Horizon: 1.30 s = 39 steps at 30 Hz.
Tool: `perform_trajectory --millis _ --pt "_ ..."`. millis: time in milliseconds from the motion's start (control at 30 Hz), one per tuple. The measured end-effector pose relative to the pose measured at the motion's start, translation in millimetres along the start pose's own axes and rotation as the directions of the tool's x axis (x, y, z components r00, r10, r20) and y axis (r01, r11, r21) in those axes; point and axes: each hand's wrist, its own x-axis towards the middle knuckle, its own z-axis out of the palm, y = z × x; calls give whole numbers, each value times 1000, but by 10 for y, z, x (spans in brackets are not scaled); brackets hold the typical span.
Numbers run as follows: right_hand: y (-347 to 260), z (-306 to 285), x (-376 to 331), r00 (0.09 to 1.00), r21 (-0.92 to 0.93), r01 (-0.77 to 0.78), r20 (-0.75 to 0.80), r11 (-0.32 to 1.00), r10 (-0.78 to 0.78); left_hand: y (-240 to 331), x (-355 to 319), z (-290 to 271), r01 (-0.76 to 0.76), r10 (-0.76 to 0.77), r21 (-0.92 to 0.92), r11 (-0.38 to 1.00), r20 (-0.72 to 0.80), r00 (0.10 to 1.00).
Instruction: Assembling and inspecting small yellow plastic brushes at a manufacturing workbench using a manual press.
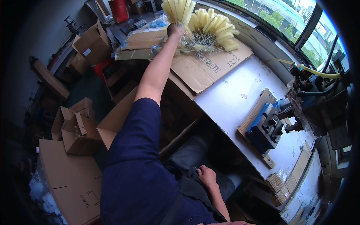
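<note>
My left arm stretches far forward over the table. My left hand (177,30) is closed round the wire stems of a bunch of brushes (178,11) with pale yellow heads, which point up and away. Beside it, more such brushes (213,28) lie fanned out in a pile, their thin metal stems crossing, on a flattened cardboard sheet (202,73). My right hand (207,175) rests low by my lap with curled fingers, against dark cloth. Whatever those fingers hold, if anything, is hidden.
A blue metal fixture (260,125) on a wooden board sits on the white table (230,101) at right, under a machine with hoses. An open carton (120,116) stands left of the table. More boxes (80,131) crowd the floor at left. Windows run along the far right.
</note>
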Motion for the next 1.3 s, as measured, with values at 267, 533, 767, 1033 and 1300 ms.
perform_trajectory --millis 267,533,767,1033,1300 --pt "-40 24 -36 1000 -25 8 -3 1000 -8 -322 -331 -385 -423 466 -313 850 73 882" --pt "-80 33 -34 1000 -83 14 -11 996 -15 -787 -139 -597 177 -134 -498 849 123 983" --pt "-68 10 -31 1000 -64 -15 5 998 16 -521 -388 -842 -70 150 -662 746 65 987" --pt "-241 -217 -60 970 103 79 -237 992 -52 -79 -635 -910 -105 363 -706 700 225 904" --pt "-1390 -1692 300 286 -333 421 -834 844 -472 -328 -2178 -1011 99 260 -546 832 540 800"
